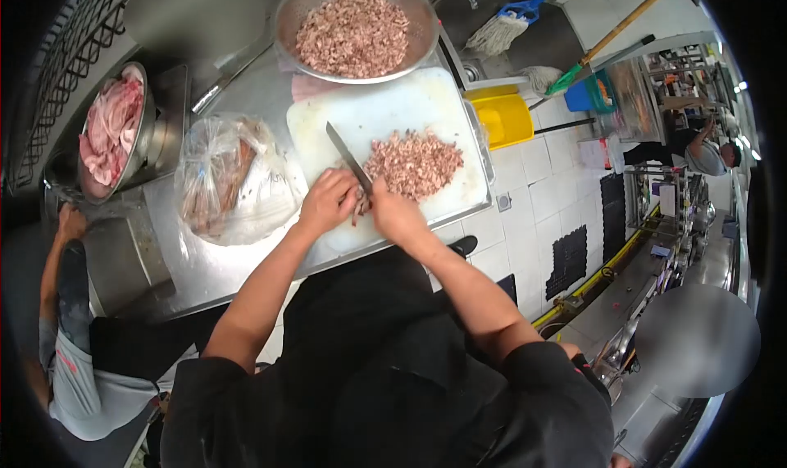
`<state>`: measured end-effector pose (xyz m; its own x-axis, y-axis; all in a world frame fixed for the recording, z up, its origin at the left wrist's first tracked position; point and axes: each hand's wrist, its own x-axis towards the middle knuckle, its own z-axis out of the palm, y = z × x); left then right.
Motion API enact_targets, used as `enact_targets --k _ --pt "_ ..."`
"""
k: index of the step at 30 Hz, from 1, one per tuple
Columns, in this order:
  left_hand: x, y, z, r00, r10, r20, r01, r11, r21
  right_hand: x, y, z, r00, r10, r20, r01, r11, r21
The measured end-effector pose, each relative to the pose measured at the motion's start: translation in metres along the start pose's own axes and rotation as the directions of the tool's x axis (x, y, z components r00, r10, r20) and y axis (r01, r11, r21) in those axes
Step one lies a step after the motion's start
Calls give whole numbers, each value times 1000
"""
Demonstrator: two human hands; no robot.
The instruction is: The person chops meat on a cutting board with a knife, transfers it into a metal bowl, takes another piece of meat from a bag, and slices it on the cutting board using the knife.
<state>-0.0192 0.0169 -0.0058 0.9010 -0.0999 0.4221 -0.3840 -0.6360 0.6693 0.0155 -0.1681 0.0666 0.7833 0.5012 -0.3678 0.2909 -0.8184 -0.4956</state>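
In the head view my right hand [398,212] is wrapped round the handle of a kitchen knife [348,153], its blade pointing away to the upper left over the white cutting board [316,128]. My left hand [329,199] lies on the board just left of the blade, fingers curled on a small strip of meat [359,212], partly hidden beneath them. Right of the knife a heap of chopped meat [416,165] is spread on the board. A metal colander [283,17] beyond the board holds more chopped meat [352,38].
Left of the board sits a clear plastic bag [275,193] with brown meat inside. A metal bowl [141,128] of raw meat slices stands farther left, near another person's hand [72,220]. A honing steel [221,83] lies behind. A yellow bucket [510,117] and mops are at right.
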Motion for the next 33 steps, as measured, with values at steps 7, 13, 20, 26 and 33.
enact_targets --k 7,13,20,26,33 --pt "0 1 -2 999 27 -25 -27 1000 -4 -47 -14 -7 994 70 87 -69 997 -17" --pt "4 6 -3 1000 -6 -21 6 1000 -3 -23 -3 -7 999 30 29 -31 999 19" --pt "1 1 2 1000 -2 -14 2 999 39 -3 2 13 1000 4 11 -5 998 66" --pt "0 7 -5 999 -17 -44 16 999 -35 -15 26 -9 999 52 -12 -52 999 18" --pt "-3 18 -13 1000 -6 27 4 997 79 -21 14 -6 998 40 -40 -39 999 20"
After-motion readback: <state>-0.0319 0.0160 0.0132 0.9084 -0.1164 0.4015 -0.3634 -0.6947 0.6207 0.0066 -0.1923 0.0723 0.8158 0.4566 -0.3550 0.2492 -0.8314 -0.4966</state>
